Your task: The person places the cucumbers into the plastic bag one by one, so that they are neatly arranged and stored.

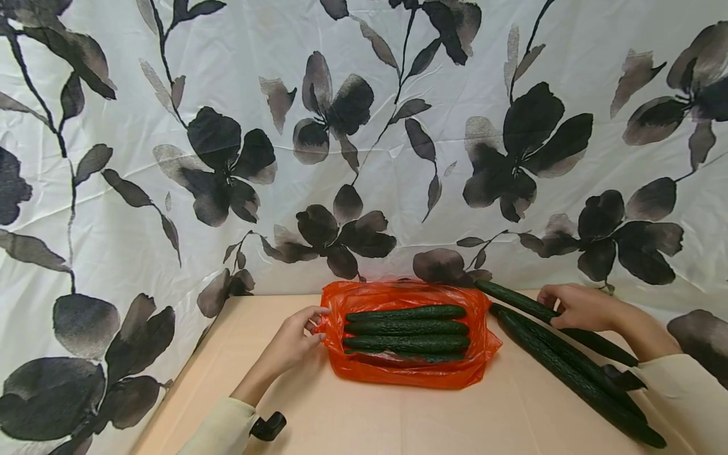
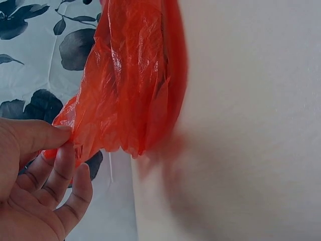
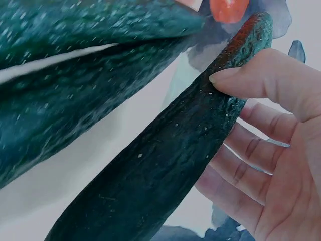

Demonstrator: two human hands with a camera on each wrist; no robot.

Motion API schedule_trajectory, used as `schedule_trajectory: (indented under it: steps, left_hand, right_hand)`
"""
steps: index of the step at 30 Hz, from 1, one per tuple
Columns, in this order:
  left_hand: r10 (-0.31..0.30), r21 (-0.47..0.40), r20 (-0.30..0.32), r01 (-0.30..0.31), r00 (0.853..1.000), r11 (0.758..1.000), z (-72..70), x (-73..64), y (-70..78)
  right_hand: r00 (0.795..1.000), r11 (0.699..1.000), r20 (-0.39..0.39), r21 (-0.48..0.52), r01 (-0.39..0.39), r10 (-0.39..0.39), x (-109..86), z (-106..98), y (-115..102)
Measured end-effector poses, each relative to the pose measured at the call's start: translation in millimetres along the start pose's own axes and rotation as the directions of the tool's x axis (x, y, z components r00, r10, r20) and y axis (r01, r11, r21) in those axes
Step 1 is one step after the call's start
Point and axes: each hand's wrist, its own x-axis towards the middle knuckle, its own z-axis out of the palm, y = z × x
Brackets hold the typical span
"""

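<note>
A red plastic bag (image 1: 409, 376) lies in the middle of the table with several dark green cucumbers (image 1: 406, 327) side by side in its opening. At the bag's left edge my left hand (image 1: 292, 338) pinches the thin plastic between thumb and fingers, as the left wrist view shows close up. My right hand (image 1: 591, 309) grips a cucumber (image 3: 150, 145) to the right of the bag, thumb on one side and fingers curled behind it. The far end of that cucumber points at the bag's upper right corner. Two more cucumbers (image 1: 574, 373) lie slantwise beside it, nearer the front.
The pale tabletop (image 1: 341, 417) stretches in front of the bag. Behind it hangs a white cloth (image 1: 398, 164) printed with dark flowers, which also runs down the left side. A black wrist camera (image 1: 268, 426) sits on the left sleeve.
</note>
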Motion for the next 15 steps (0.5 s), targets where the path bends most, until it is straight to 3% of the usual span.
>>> schedule_trajectory:
  steps: [15]
  left_hand:
    - [0.005, -0.011, 0.006, -0.005, 1.0, 1.0, -2.5, -2.9, 1.2]
  right_hand:
    - [0.996, 0.994, 0.014, 0.059, 0.09, -0.091, 10.5, 0, -37]
